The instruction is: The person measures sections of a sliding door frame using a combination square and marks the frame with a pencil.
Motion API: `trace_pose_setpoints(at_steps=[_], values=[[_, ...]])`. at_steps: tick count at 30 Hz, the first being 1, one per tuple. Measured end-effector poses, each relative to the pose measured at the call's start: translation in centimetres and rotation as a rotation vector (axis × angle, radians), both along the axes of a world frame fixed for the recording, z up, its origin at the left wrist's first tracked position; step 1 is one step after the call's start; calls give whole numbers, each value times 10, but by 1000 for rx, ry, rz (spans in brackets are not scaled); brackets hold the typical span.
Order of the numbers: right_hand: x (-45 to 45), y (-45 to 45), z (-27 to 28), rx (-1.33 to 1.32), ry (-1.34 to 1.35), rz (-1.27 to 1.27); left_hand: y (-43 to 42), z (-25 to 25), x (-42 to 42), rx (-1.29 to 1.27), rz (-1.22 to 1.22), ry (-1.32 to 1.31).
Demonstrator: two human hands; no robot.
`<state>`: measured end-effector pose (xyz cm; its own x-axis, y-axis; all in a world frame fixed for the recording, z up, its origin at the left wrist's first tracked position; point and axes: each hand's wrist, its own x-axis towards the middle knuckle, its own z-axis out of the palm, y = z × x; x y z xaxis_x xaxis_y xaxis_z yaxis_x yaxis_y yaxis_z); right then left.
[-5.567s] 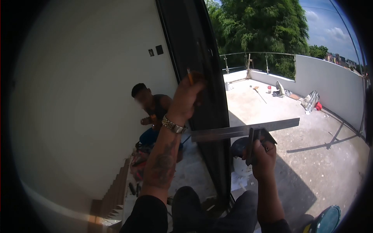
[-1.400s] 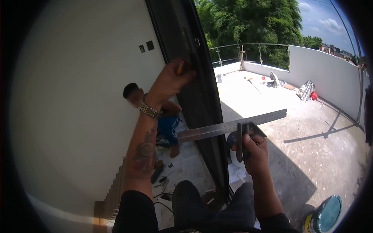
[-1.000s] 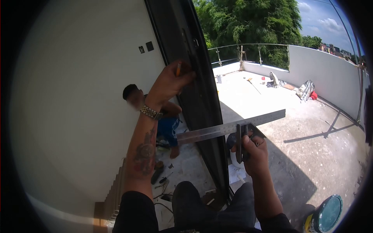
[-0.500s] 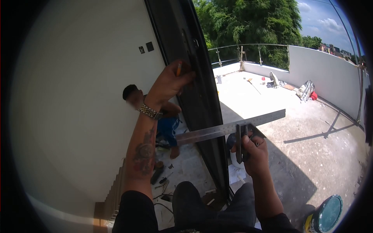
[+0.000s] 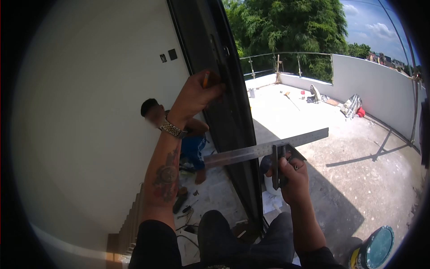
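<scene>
You're raising your left hand (image 5: 195, 99) in front of the tall dark door frame (image 5: 239, 116), fingers curling closed around a short orange pencil (image 5: 206, 80), its end showing above the fist; can't tell if the fingertips are touching the frame. You're wearing a metal-link wristwatch (image 5: 172, 129) on that wrist. Your right hand (image 5: 293, 175), lower and out to the right, is gripping the dark head of a silver steel combination square (image 5: 242, 154), thumb pressing along it, a ring showing on one finger. The blade is running crosswise below your left hand, passing in front of the frame, its left end tilting slightly down; contact with the frame, can't tell. Past your left wrist, a co-worker in blue shorts (image 5: 193, 150) is staying low by the pale wall (image 5: 89, 112). Small tools (image 5: 190, 208) are lying on the floor there. A teal-lidded bucket (image 5: 380, 246) is standing at lower right.
</scene>
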<state>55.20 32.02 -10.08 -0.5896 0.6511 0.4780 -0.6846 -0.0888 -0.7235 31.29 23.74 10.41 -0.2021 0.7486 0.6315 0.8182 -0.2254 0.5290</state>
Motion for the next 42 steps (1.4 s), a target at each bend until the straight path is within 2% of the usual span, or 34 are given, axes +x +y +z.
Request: trace_pose_setpoints(at_steps=[3,6,15,27,42], values=[[0,1,-1,4,0,-21,2,1,1,87,68,131],[1,2,-1,1,-6,-3,6,0,1,212,10,236],[1,1,0,-37,-6,-13,12,11,-4,378,69,418],[2,3,-1,-5,-2,-15,10,22,-2,369,153,433],[3,2,-2,1,-7,-21,13,24,-7,373,133,454]])
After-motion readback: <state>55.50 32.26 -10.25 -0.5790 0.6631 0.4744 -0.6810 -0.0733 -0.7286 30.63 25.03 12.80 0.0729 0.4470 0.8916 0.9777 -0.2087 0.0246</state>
